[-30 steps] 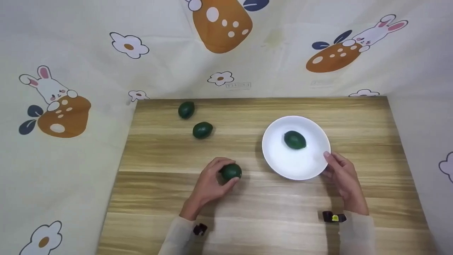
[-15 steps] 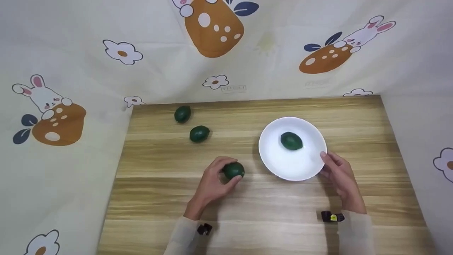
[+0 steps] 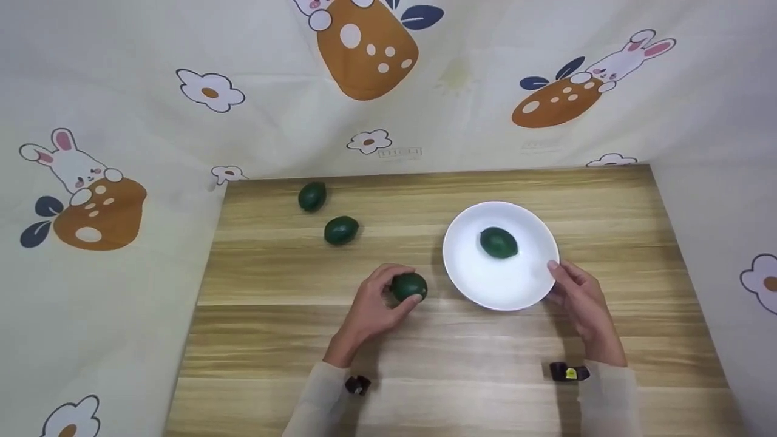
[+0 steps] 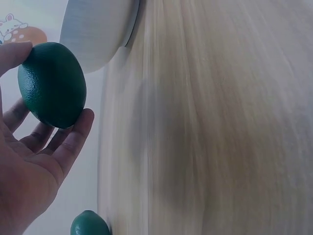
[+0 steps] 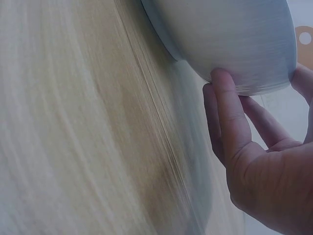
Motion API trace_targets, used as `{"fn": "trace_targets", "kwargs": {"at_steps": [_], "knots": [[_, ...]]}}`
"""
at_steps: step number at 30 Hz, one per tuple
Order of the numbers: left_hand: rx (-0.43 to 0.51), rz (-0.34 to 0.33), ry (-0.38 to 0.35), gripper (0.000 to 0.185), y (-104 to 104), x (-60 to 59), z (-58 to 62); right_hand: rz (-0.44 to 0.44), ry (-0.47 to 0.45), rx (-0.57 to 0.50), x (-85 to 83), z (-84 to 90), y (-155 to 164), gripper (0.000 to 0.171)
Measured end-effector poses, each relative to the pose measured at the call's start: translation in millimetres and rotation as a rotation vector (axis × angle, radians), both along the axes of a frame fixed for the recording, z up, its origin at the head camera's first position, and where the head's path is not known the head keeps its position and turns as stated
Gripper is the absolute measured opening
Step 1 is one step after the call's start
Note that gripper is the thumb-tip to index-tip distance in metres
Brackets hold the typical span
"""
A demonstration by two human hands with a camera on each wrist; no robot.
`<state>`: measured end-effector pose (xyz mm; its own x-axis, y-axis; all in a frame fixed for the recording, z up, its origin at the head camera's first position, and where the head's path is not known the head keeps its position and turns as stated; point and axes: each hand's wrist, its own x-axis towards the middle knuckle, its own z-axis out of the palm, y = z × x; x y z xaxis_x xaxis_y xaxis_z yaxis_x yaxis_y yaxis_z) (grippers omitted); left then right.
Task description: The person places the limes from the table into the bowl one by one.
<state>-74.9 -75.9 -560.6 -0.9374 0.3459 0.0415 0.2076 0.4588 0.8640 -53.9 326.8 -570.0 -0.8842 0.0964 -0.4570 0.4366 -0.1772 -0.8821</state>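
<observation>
4 dark green avocados [image 3: 409, 286]; white plate [image 3: 473, 285]; light wood-grain table [image 3: 473, 364].

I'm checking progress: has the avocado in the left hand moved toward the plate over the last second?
Yes. The avocado in the left hand has shifted right, closing the gap to the white plate, whose rim the right hand holds.

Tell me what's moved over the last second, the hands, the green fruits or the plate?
The left hand has carried the green fruit it grips a little to the right, closer to the white plate. The right hand keeps holding the plate's near rim. The fruit on the plate and the two fruits at the back left stayed where they were.
</observation>
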Motion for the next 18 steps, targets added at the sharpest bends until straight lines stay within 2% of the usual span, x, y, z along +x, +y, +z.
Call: {"fn": "trace_targets", "kwargs": {"at_steps": [2, 6, 12, 18], "knots": [[0.015, -0.001, 0.009, 0.050, 1.6, -2.3, -0.3, -0.006, 0.013, -0.003, 0.4, -0.7, -0.3, 0.054], [0.036, -0.001, 0.019, 0.049, 5.2, -5.8, 0.8, -0.011, 0.027, -0.006, 0.6, -1.1, -0.6, 0.056], [0.041, -0.004, 0.024, 0.049, 11.1, -11.3, 4.5, 0.007, 0.005, 0.003, 0.2, -1.0, 0.8, 0.062], [0.066, -0.018, 0.013, 0.050, 16.4, -15.2, 7.0, 0.007, -0.005, 0.010, 0.4, -1.5, 1.4, 0.059]]}}
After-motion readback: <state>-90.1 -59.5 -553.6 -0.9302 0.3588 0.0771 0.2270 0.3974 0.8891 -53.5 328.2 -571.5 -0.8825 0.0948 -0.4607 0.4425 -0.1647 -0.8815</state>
